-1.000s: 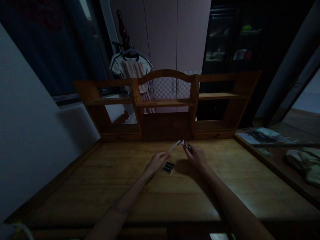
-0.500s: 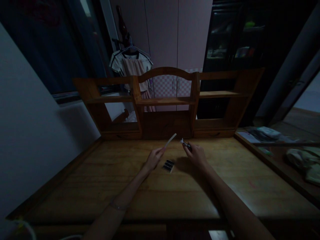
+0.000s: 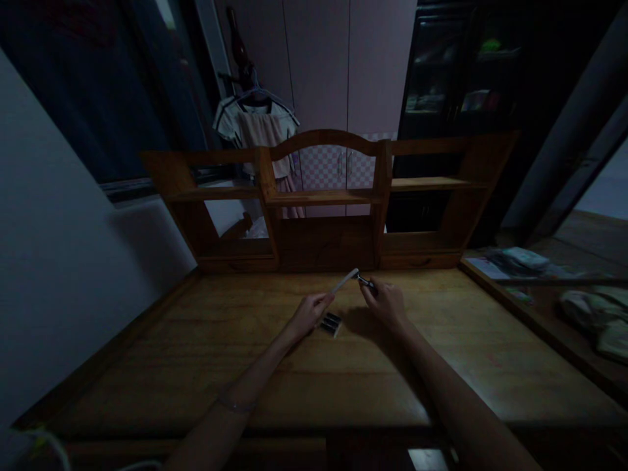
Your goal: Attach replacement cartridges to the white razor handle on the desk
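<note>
The room is dim. My left hand (image 3: pixel 309 313) pinches a thin white stick (image 3: pixel 345 280) that points up and to the right. Its tip meets a small dark metal piece (image 3: pixel 366 282) held in the closed fingers of my right hand (image 3: pixel 387 303). Both hands hover over the middle of a wooden desk (image 3: pixel 196 366). A small dark block with pale slots (image 3: pixel 330 323) lies on the desk just below and between the hands. A thin bracelet (image 3: pixel 234 405) circles my left wrist.
A wooden shelf unit (image 3: pixel 324 196) stands at the back of the desk. A white wall (image 3: pixel 53 261) borders the left. Papers and cloth (image 3: pixel 583 301) lie on a side surface at the right. Clothes on a hanger (image 3: pixel 255 124) and a pink wardrobe (image 3: pixel 343 85) stand behind.
The white stick's tip was apart from the metal piece half a second ago. It has swung back right and touches it again, as it did one second ago.
</note>
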Tool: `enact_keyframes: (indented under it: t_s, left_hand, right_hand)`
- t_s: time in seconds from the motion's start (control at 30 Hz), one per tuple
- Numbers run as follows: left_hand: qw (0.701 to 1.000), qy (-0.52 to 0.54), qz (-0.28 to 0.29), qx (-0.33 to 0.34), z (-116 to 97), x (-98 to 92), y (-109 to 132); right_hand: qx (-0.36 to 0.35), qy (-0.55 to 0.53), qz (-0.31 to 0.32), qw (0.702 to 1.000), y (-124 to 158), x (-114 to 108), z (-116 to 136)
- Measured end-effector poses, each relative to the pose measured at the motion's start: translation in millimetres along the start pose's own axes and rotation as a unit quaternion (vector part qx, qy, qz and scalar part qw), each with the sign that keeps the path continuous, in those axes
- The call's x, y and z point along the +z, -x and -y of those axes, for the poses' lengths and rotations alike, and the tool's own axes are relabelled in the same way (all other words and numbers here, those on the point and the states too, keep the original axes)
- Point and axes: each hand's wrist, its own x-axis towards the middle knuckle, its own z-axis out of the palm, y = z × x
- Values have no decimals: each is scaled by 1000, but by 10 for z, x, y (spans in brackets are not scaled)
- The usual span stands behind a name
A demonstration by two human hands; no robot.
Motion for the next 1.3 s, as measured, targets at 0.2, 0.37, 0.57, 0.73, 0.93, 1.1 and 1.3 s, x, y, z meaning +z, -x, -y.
enact_keyframes:
  t_s: [0.2, 0.37, 0.57, 0.73, 0.93, 1.1, 1.3]
  left_hand:
    - [999, 30, 22, -33, 20, 46, 55]
    - [1000, -7, -3, -19, 44, 60, 34]
    - [994, -49, -99, -26, 88, -61, -19]
    - [992, -105, -55, 42, 77, 5, -6]
    - [982, -177, -42, 46, 49, 2, 12]
    - [978, -188, -65, 53, 37, -24, 20]
    - [974, -203, -88, 50, 51, -35, 6]
  right_hand:
    - [2, 16, -7, 1000, -13, -3, -6]
    - [-2, 75, -7, 997, -18, 36, -34]
    - [-6, 51, 12, 999, -13, 45, -52]
    - [3, 44, 54, 998, -4, 103, -60]
    - [4, 11, 31, 999, -18, 52, 2]
    - [2, -5, 18, 1000, -9, 12, 39]
    - [-5, -23, 21, 999, -1, -12, 73]
